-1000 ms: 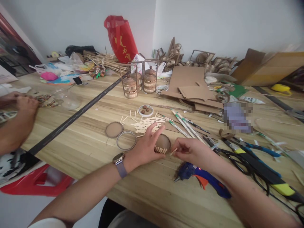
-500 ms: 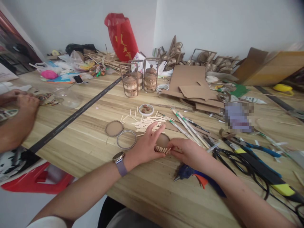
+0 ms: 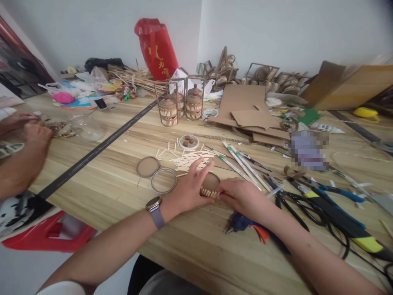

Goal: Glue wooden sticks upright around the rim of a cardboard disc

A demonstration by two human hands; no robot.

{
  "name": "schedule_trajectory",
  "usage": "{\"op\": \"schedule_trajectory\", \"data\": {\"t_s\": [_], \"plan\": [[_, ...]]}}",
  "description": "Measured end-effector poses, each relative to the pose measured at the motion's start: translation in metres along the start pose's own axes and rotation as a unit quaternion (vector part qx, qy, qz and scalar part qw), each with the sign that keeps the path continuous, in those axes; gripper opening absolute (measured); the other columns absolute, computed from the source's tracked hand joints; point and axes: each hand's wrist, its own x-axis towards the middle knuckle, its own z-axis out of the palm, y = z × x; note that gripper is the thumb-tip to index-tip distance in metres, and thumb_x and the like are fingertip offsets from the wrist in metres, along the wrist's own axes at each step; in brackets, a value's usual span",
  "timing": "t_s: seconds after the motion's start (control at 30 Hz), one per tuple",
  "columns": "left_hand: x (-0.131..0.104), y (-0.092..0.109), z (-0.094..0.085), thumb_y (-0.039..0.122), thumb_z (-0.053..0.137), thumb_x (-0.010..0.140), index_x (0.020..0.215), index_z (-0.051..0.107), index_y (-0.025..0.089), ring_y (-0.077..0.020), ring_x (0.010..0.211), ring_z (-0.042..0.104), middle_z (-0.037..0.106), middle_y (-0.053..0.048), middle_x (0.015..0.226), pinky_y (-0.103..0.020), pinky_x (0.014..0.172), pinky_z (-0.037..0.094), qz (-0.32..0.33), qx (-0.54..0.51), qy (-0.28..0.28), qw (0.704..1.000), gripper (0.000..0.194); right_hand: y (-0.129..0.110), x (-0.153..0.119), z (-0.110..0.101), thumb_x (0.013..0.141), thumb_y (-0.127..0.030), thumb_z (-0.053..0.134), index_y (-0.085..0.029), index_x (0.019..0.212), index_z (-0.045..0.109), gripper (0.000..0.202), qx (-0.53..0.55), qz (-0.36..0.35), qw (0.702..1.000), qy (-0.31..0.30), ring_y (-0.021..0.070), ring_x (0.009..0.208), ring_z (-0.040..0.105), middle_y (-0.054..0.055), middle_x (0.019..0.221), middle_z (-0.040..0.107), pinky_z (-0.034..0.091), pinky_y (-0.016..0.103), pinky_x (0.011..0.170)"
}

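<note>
My left hand (image 3: 192,186) steadies a round cardboard base (image 3: 211,180) on the table, its thumb along the front and its fingers over the far side. A row of short wooden sticks (image 3: 209,193) stands along the base's front edge. At the right end of that row, my right hand (image 3: 241,196) pinches a short stick against the rim; its fingertips are partly hidden. Behind my left hand lies a pile of loose short sticks (image 3: 187,159). To its left are a grey ring (image 3: 163,169) and a cardboard disc with a corrugated rim (image 3: 148,166).
A blue glue gun (image 3: 241,223) lies below my right wrist. Pliers (image 3: 334,191), a yellow-black cutter (image 3: 344,223) and black cable (image 3: 325,217) lie to the right. Small tiered baskets (image 3: 168,111) and cardboard sheets (image 3: 244,102) stand behind. Another person's hands (image 3: 37,131) work at left.
My right fingertips have shifted slightly in against the base's edge, covering more of the stick there. My left hand stays put. The other person's hands at left have moved slightly.
</note>
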Motion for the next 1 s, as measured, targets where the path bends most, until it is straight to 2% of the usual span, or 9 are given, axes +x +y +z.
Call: {"op": "schedule_trajectory", "data": {"t_s": [0.2, 0.37, 0.5, 0.7, 0.8, 0.9, 0.97, 1.0], "plan": [[0.000, 0.002, -0.001, 0.033, 0.085, 0.063, 0.147, 0.017, 0.031, -0.0378, 0.140, 0.027, 0.014, -0.016, 0.154, -0.056, 0.106, 0.039, 0.001, 0.009, -0.008, 1.000, 0.108, 0.002, 0.000, 0.000, 0.086, -0.014, 0.051, -0.019, 0.076, 0.064, 0.017, -0.052, -0.033, 0.998, 0.007, 0.0205, 0.075, 0.059, 0.005, 0.075, 0.067, 0.039, 0.029, 0.069], [0.000, 0.004, -0.001, 0.030, 0.085, 0.064, 0.147, 0.015, 0.034, -0.0378, 0.139, 0.030, 0.014, -0.015, 0.155, -0.058, 0.107, 0.036, -0.005, 0.001, -0.013, 1.000, 0.109, 0.004, -0.001, 0.002, 0.089, -0.019, 0.051, -0.019, 0.074, 0.064, 0.020, -0.071, -0.048, 0.996, 0.023, 0.0197, 0.074, 0.057, 0.005, 0.073, 0.064, 0.039, 0.029, 0.070], [-0.001, 0.004, 0.000, 0.028, 0.087, 0.061, 0.147, 0.015, 0.034, -0.0380, 0.141, 0.025, 0.013, -0.015, 0.155, -0.058, 0.110, 0.034, 0.003, -0.001, -0.015, 1.000, 0.112, 0.004, -0.001, 0.003, 0.088, -0.019, 0.052, -0.019, 0.074, 0.064, 0.018, -0.084, -0.049, 0.995, 0.032, 0.0202, 0.075, 0.058, 0.005, 0.074, 0.064, 0.039, 0.030, 0.072], [-0.001, 0.003, 0.001, 0.030, 0.088, 0.060, 0.148, 0.014, 0.034, -0.0371, 0.143, 0.019, 0.013, -0.015, 0.154, -0.058, 0.110, 0.034, 0.011, 0.012, -0.009, 1.000, 0.115, -0.003, 0.002, 0.003, 0.089, -0.020, 0.056, -0.018, 0.077, 0.067, 0.016, -0.118, -0.026, 0.993, 0.000, 0.0222, 0.081, 0.061, 0.007, 0.080, 0.069, 0.042, 0.032, 0.074], [0.000, 0.003, 0.000, 0.033, 0.088, 0.060, 0.148, 0.015, 0.032, -0.0385, 0.143, 0.019, 0.012, -0.015, 0.154, -0.057, 0.108, 0.037, 0.000, 0.006, -0.011, 1.000, 0.114, -0.004, 0.001, -0.001, 0.086, -0.024, 0.061, -0.017, 0.092, 0.068, 0.011, -0.119, -0.022, 0.993, 0.004, 0.0251, 0.086, 0.064, 0.009, 0.087, 0.071, 0.044, 0.035, 0.077], [0.000, 0.002, -0.003, 0.030, 0.087, 0.061, 0.148, 0.013, 0.034, -0.0373, 0.142, 0.022, 0.011, -0.014, 0.155, -0.055, 0.107, 0.040, -0.002, -0.005, -0.009, 1.000, 0.114, 0.000, -0.012, -0.017, 0.084, -0.033, 0.065, -0.018, 0.110, 0.062, 0.030, -0.082, -0.012, 0.994, 0.065, 0.0278, 0.091, 0.065, 0.010, 0.097, 0.072, 0.046, 0.039, 0.078], [-0.002, 0.001, -0.004, 0.027, 0.088, 0.060, 0.148, 0.012, 0.036, -0.0366, 0.143, 0.021, 0.012, -0.013, 0.155, -0.054, 0.107, 0.040, -0.002, -0.015, -0.007, 1.000, 0.117, 0.007, -0.030, -0.030, 0.086, -0.040, 0.060, -0.021, 0.094, 0.064, 0.021, -0.053, 0.025, 0.992, 0.108, 0.0268, 0.086, 0.065, 0.009, 0.091, 0.071, 0.047, 0.037, 0.075], [-0.002, 0.001, -0.005, 0.026, 0.088, 0.059, 0.148, 0.011, 0.036, -0.0366, 0.143, 0.021, 0.012, -0.013, 0.155, -0.054, 0.108, 0.039, 0.001, -0.018, -0.008, 1.000, 0.118, 0.011, -0.042, -0.035, 0.087, -0.043, 0.056, -0.022, 0.081, 0.063, 0.023, -0.040, 0.058, 0.993, 0.099, 0.0254, 0.078, 0.065, 0.008, 0.080, 0.070, 0.047, 0.035, 0.068]]}}
